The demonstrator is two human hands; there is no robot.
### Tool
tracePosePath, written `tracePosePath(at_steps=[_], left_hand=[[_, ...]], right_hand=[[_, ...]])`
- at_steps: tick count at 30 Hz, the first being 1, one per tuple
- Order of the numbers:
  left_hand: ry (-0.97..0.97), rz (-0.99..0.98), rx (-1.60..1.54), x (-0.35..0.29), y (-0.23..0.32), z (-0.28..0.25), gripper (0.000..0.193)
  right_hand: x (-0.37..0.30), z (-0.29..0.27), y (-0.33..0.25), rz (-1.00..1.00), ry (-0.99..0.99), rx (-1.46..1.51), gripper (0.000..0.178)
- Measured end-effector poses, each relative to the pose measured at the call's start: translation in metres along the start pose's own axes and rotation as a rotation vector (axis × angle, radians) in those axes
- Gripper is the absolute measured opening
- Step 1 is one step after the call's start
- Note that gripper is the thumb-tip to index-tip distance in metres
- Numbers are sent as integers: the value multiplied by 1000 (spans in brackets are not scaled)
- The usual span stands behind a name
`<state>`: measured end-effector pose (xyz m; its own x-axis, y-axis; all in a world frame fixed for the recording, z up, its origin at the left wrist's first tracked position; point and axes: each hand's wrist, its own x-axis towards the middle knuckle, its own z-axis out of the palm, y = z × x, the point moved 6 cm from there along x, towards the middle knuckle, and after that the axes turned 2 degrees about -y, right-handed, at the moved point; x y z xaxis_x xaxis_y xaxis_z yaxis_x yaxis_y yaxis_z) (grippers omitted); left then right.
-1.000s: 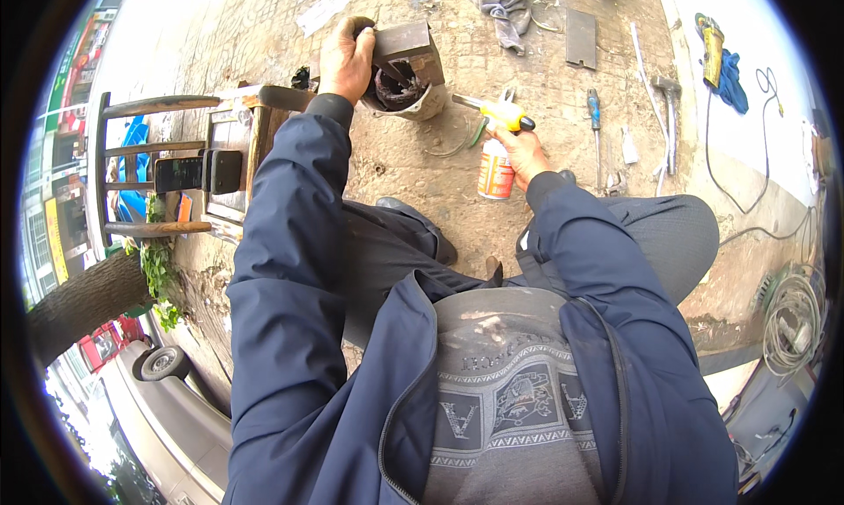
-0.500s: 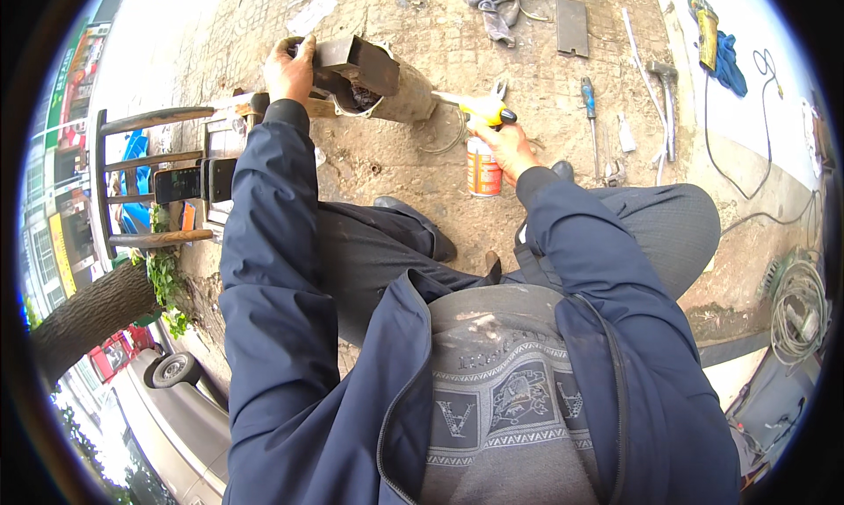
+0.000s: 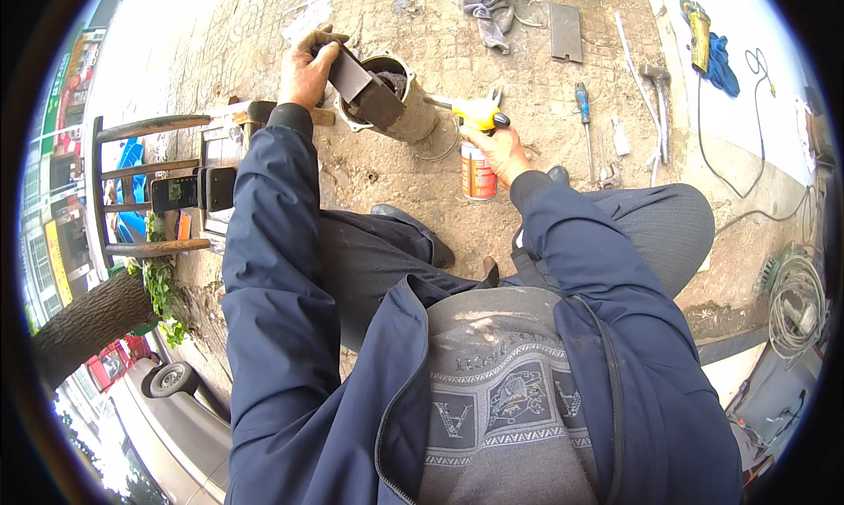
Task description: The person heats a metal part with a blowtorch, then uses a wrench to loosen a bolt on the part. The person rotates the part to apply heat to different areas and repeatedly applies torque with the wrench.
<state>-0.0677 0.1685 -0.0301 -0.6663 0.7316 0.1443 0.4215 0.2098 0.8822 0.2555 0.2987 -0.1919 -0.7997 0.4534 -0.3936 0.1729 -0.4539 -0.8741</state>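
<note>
A dark, rectangular metal block (image 3: 362,85) is gripped at its upper left end by my left hand (image 3: 306,72), fingers closed around it. It slants across the open mouth of a dusty cylindrical metal housing (image 3: 419,120) with a lugged rim; whether they touch I cannot tell. Part of the housing's dark inside shows behind the block. My right hand (image 3: 503,153) is wrapped around a gas torch (image 3: 479,113) with a yellow head on a red-and-white canister (image 3: 478,174). Its nozzle points left at the housing's side. No flame can be made out.
A wooden chair (image 3: 149,167) lies at the left, near a tree trunk (image 3: 97,316). On the ground to the right are a blue-handled screwdriver (image 3: 584,109), a hammer (image 3: 658,87) and a flat dark plate (image 3: 566,32). A grey rag (image 3: 486,8) lies beyond the housing.
My left hand has shifted slightly right, turning the block so its far end slopes down to the right. More of the housing's rim shows. The torch has moved slightly left and down.
</note>
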Motion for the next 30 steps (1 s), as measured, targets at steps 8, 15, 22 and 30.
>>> tracePosePath(at_steps=[8,15,22,30], left_hand=[[-19,112,208,-8,39,30,15],[81,48,332,-35,39,22,21],[180,155,477,-55,49,40,21],[233,122,474,-63,65,41,33]], right_hand=[[-12,-17,-6,-25,74,-305,47],[-10,-21,7,-88,142,-414,50],[-17,-19,21,-49,91,-454,50],[-9,-19,22,-3,167,-202,45]])
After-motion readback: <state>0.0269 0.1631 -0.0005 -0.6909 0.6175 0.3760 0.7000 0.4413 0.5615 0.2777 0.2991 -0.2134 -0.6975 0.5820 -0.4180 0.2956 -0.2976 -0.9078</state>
